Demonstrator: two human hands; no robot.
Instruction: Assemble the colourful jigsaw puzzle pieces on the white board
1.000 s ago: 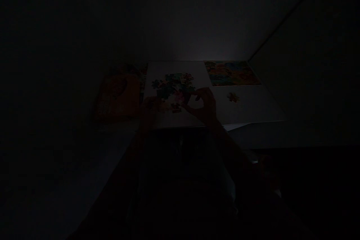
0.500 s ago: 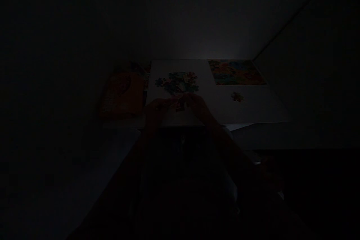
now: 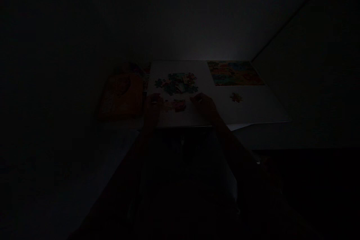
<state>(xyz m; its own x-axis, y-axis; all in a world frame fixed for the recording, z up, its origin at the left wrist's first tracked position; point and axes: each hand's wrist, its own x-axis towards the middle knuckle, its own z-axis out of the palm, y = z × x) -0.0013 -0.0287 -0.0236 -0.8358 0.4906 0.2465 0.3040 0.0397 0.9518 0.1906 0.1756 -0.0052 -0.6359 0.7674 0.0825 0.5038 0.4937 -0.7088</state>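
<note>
The scene is very dark. My left hand (image 3: 153,107) rests low over the white board (image 3: 194,118), its fingers curled together near the board's left side. Whatever is in its fingers, if anything, cannot be made out. Between my hands lie a few joined-looking jigsaw pieces (image 3: 180,105), apart from my right hand. My right hand (image 3: 206,105) is to their right, thumb and fingertips pinched together; anything in the pinch is too dim to see. Just beyond both hands, a heap of jigsaw pieces (image 3: 177,84) in green and orange tones lies on the board.
A single jigsaw piece (image 3: 236,97) lies on the right of the board. Behind it is a colourful picture sheet (image 3: 234,73) at the far right corner. An orange box (image 3: 120,95) stands left of the board. A pale wall (image 3: 202,26) rises behind.
My hands were close together over the near pieces and have moved apart, left hand to the left, right hand to the right. The near pieces now show between them.
</note>
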